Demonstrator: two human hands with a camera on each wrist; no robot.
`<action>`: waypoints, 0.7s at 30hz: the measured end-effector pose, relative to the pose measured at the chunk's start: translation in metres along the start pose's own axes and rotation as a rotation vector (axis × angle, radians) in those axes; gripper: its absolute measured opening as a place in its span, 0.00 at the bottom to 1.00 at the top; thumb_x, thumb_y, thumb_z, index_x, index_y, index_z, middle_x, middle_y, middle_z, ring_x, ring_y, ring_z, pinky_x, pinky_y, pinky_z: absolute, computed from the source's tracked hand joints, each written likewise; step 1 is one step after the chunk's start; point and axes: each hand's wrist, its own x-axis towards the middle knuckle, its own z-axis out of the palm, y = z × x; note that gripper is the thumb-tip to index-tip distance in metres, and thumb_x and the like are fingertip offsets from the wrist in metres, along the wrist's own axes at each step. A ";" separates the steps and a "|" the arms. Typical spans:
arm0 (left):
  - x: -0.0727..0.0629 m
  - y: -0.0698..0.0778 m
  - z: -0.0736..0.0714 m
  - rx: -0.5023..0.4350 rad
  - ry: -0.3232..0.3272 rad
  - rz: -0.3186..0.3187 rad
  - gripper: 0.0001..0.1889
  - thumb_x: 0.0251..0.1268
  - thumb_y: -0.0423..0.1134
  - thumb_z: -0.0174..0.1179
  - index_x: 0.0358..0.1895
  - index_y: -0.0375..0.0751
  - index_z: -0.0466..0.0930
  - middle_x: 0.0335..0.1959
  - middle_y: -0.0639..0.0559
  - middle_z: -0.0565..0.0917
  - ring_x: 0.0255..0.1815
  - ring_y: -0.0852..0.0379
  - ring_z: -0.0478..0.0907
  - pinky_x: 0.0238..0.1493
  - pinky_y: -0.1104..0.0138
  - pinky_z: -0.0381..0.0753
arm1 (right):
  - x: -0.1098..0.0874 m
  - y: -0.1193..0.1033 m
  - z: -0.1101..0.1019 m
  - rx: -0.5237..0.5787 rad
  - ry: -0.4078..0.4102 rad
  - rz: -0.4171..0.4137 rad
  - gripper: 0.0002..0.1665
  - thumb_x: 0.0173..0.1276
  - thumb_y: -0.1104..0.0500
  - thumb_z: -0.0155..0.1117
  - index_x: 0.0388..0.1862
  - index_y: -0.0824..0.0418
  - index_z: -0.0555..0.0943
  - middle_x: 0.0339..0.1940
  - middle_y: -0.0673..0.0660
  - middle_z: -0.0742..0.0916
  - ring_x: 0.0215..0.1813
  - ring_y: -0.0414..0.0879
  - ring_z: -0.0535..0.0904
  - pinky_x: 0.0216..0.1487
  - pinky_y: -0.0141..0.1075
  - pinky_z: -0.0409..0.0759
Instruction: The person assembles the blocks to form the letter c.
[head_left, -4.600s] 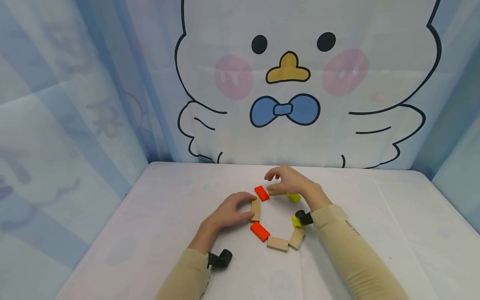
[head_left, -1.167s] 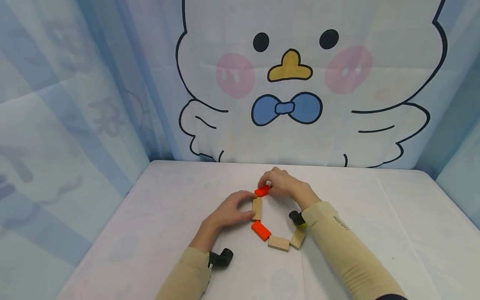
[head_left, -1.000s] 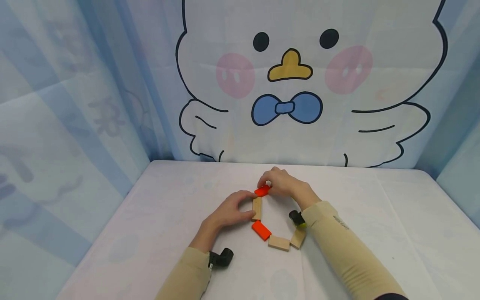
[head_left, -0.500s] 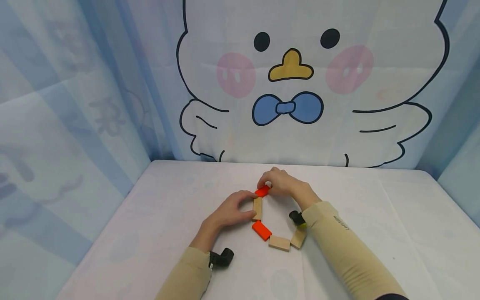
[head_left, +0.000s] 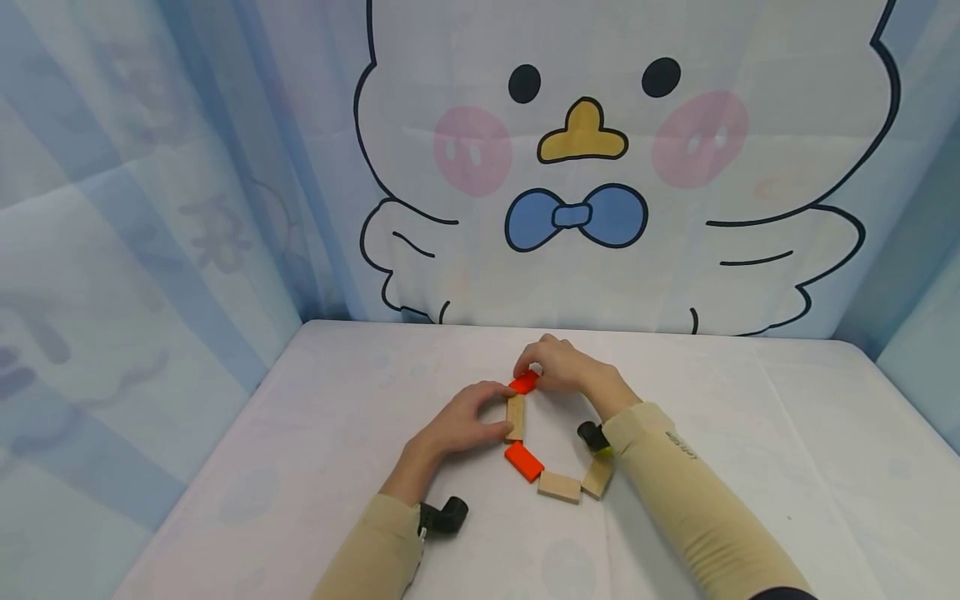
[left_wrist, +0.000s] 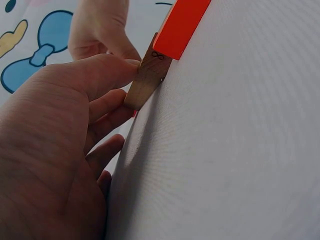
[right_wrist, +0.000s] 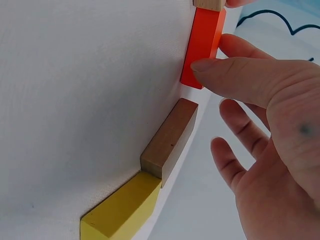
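Flat wooden and coloured blocks lie in a rough ring on the white tabletop. My left hand point(head_left: 453, 421) holds a plain wooden block point(head_left: 515, 418) on the ring's left side, thumb at one end and forefinger at the other. At the ring's far left, my right hand point(head_left: 558, 364) pinches a red block point(right_wrist: 202, 47) between thumb and forefinger. That red block meets the wooden block's end, while a small gap parts it from another wooden block point(right_wrist: 170, 137). A second red block point(left_wrist: 182, 27) touches the near end of the left-held block.
Two plain blocks, one at the front point(head_left: 559, 487) and one at front right point(head_left: 597, 477), continue the ring. A yellow block point(right_wrist: 120, 207) adjoins the far wooden block. My right forearm hides part of the ring's right side. Beyond the table's back edge hangs a printed curtain point(head_left: 577, 283).
Since the oldest frame, my right hand has moved left from the far wooden block to the far red block, which has turned to a different slant. Over the last second the hands stay put.
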 end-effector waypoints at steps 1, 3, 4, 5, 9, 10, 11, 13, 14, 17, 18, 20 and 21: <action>0.000 0.000 0.000 -0.003 0.000 -0.002 0.24 0.64 0.43 0.64 0.64 0.44 0.78 0.67 0.48 0.75 0.69 0.47 0.68 0.71 0.49 0.64 | 0.000 0.000 0.000 0.001 0.000 0.001 0.18 0.65 0.71 0.67 0.48 0.51 0.89 0.50 0.50 0.86 0.57 0.52 0.71 0.61 0.51 0.73; 0.000 0.001 0.000 -0.009 0.001 0.000 0.24 0.64 0.42 0.64 0.64 0.44 0.78 0.67 0.48 0.75 0.69 0.47 0.68 0.71 0.49 0.64 | 0.000 0.000 0.000 0.002 0.001 0.005 0.18 0.65 0.70 0.67 0.48 0.52 0.89 0.50 0.50 0.86 0.57 0.52 0.71 0.60 0.51 0.73; 0.000 0.001 0.000 -0.013 0.002 0.004 0.24 0.64 0.42 0.65 0.64 0.44 0.78 0.66 0.48 0.75 0.68 0.47 0.68 0.71 0.49 0.65 | -0.001 0.000 0.000 0.003 0.002 0.007 0.18 0.65 0.70 0.67 0.48 0.52 0.89 0.50 0.50 0.86 0.57 0.52 0.71 0.60 0.51 0.73; 0.000 0.001 0.000 -0.015 0.002 0.007 0.24 0.64 0.42 0.65 0.64 0.43 0.78 0.66 0.48 0.75 0.68 0.47 0.68 0.71 0.49 0.65 | -0.001 0.000 -0.001 0.005 0.002 0.009 0.18 0.66 0.70 0.67 0.48 0.52 0.89 0.50 0.50 0.85 0.57 0.52 0.71 0.60 0.50 0.74; 0.000 0.000 0.000 -0.017 0.003 0.021 0.24 0.63 0.42 0.65 0.63 0.43 0.78 0.66 0.47 0.76 0.68 0.47 0.69 0.70 0.49 0.65 | -0.003 0.001 -0.003 0.045 0.003 0.049 0.18 0.66 0.69 0.66 0.50 0.51 0.88 0.52 0.51 0.84 0.55 0.52 0.71 0.57 0.47 0.76; 0.000 0.000 0.000 -0.016 0.003 0.024 0.24 0.63 0.42 0.65 0.63 0.43 0.78 0.66 0.47 0.76 0.68 0.47 0.69 0.70 0.49 0.65 | -0.004 0.002 -0.004 0.058 0.004 0.055 0.18 0.66 0.69 0.66 0.50 0.51 0.88 0.52 0.51 0.84 0.55 0.52 0.72 0.56 0.47 0.77; 0.000 0.000 0.000 -0.015 0.003 0.027 0.24 0.63 0.41 0.65 0.63 0.43 0.78 0.66 0.48 0.76 0.68 0.47 0.69 0.71 0.49 0.65 | -0.004 0.002 -0.005 0.067 0.007 0.061 0.19 0.66 0.69 0.65 0.51 0.51 0.88 0.53 0.52 0.83 0.55 0.52 0.72 0.55 0.46 0.77; 0.000 0.000 0.000 -0.011 0.002 0.030 0.24 0.64 0.41 0.65 0.63 0.43 0.78 0.65 0.48 0.76 0.68 0.48 0.69 0.71 0.50 0.65 | -0.006 0.003 -0.007 0.082 0.014 0.071 0.19 0.67 0.69 0.64 0.51 0.52 0.88 0.55 0.53 0.83 0.57 0.53 0.71 0.56 0.47 0.77; 0.000 0.000 0.000 -0.009 0.002 0.032 0.24 0.63 0.41 0.65 0.63 0.43 0.78 0.65 0.48 0.76 0.67 0.48 0.69 0.70 0.50 0.65 | -0.007 0.004 -0.009 0.083 0.017 0.070 0.19 0.67 0.69 0.64 0.52 0.52 0.88 0.55 0.53 0.83 0.58 0.54 0.71 0.57 0.48 0.77; 0.000 0.001 -0.001 -0.006 0.002 0.030 0.24 0.63 0.41 0.64 0.63 0.43 0.78 0.65 0.48 0.76 0.67 0.48 0.69 0.70 0.50 0.65 | -0.010 0.008 -0.013 0.083 0.027 0.066 0.19 0.67 0.68 0.64 0.53 0.53 0.87 0.58 0.54 0.83 0.61 0.56 0.69 0.61 0.52 0.75; 0.000 0.001 -0.001 -0.005 0.002 0.030 0.24 0.63 0.41 0.64 0.63 0.43 0.78 0.65 0.47 0.76 0.67 0.48 0.69 0.70 0.50 0.65 | -0.011 0.009 -0.014 0.087 0.029 0.068 0.19 0.67 0.68 0.64 0.54 0.54 0.87 0.58 0.55 0.83 0.62 0.57 0.68 0.62 0.54 0.73; 0.000 0.001 -0.001 -0.004 0.002 0.028 0.24 0.63 0.41 0.64 0.63 0.43 0.78 0.65 0.47 0.76 0.67 0.47 0.69 0.70 0.49 0.65 | -0.013 0.012 -0.015 0.092 0.034 0.067 0.18 0.68 0.66 0.65 0.55 0.54 0.86 0.59 0.55 0.83 0.64 0.57 0.68 0.63 0.56 0.72; -0.001 0.001 -0.001 -0.005 0.002 0.025 0.24 0.63 0.41 0.64 0.63 0.43 0.78 0.65 0.48 0.76 0.67 0.47 0.69 0.70 0.49 0.65 | -0.013 0.014 -0.015 0.094 0.037 0.066 0.18 0.68 0.65 0.65 0.55 0.55 0.86 0.60 0.56 0.82 0.64 0.58 0.68 0.64 0.57 0.72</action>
